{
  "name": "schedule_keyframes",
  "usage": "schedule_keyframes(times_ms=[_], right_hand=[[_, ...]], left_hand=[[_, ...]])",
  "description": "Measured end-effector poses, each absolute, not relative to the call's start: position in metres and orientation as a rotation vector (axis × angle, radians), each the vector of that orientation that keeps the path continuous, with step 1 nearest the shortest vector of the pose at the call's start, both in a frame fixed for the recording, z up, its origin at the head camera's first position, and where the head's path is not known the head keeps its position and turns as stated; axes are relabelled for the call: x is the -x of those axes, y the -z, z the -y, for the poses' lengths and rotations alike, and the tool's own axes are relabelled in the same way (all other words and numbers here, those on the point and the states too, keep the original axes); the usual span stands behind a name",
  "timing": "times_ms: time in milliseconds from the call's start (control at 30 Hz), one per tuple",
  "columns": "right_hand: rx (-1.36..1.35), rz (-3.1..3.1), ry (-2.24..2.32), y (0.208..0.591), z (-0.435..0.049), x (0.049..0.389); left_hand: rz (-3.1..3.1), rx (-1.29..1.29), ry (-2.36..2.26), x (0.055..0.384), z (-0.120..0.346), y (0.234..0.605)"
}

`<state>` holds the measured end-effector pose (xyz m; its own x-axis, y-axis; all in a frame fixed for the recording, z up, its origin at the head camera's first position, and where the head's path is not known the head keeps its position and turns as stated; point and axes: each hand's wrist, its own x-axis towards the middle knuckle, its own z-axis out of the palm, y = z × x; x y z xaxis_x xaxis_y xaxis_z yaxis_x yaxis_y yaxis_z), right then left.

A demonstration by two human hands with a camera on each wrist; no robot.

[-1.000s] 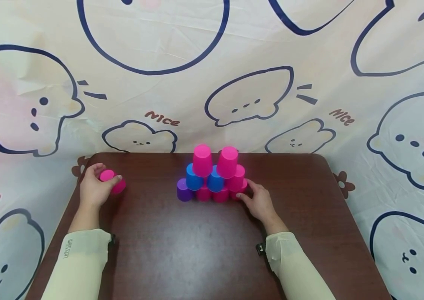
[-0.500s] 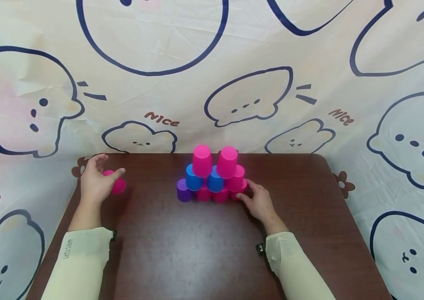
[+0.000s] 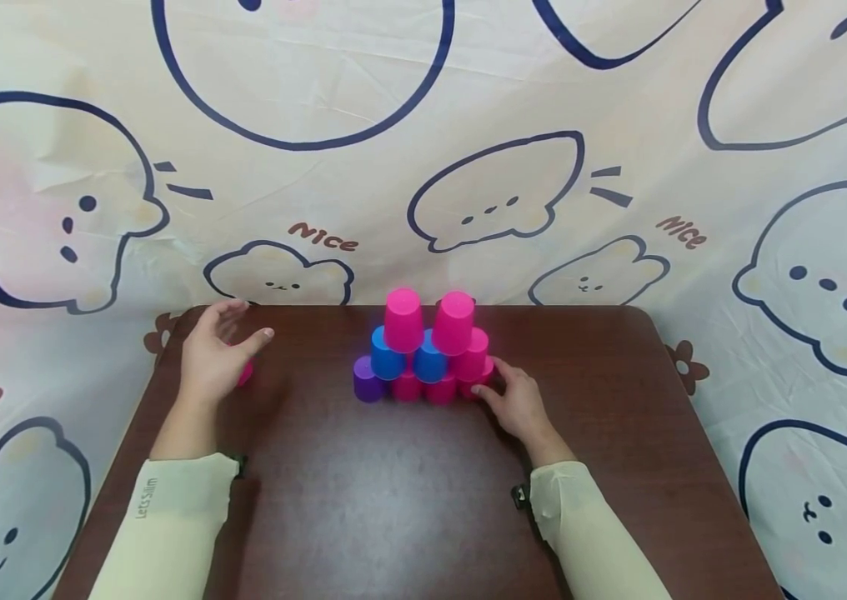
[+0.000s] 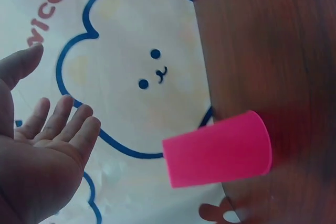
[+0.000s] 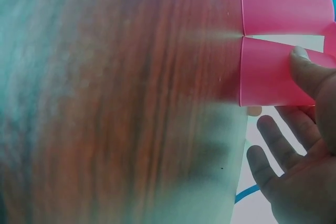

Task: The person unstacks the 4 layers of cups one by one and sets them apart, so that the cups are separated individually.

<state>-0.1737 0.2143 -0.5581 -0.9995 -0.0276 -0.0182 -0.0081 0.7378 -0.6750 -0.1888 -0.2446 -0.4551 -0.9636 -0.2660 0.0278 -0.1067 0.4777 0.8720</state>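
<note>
My left hand (image 3: 215,354) hovers over the table's left side with fingers and thumb spread, holding nothing. Below and behind it a pink cup (image 4: 218,150) stands upside down on the table; in the head view only a sliver of that cup (image 3: 246,373) shows. Toward the back middle rises a pyramid of upside-down cups: a bottom row with a purple cup (image 3: 368,381) and pink ones, then two blue cups (image 3: 388,354) and a pink one, then two pink cups (image 3: 403,321) on top. My right hand (image 3: 519,406) holds the bottom row's rightmost pink cup (image 5: 273,74) between thumb and index finger.
The brown table (image 3: 363,500) ends just behind the cups, at a cloth backdrop (image 3: 386,208) printed with cartoon outlines. The pyramid's upper cups rest across the gaps between those below.
My left hand has let go of the pink cup on the left, spread its fingers, and shifted up and to the right. My right hand and the pyramid have stayed in place.
</note>
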Motion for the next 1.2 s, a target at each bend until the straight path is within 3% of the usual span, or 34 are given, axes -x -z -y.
schedule_keyframes(times_ms=[467, 1200], right_hand=[[0.045, -2.929, 1.066, 0.560, -0.214, 0.175], [0.087, -2.962, 1.041, 0.559, -0.214, 0.174]], left_hand=[[2.567, 0.080, 1.593, 0.187, 0.201, 0.429], [2.619, 0.302, 1.641, 0.194, 0.142, 0.429]])
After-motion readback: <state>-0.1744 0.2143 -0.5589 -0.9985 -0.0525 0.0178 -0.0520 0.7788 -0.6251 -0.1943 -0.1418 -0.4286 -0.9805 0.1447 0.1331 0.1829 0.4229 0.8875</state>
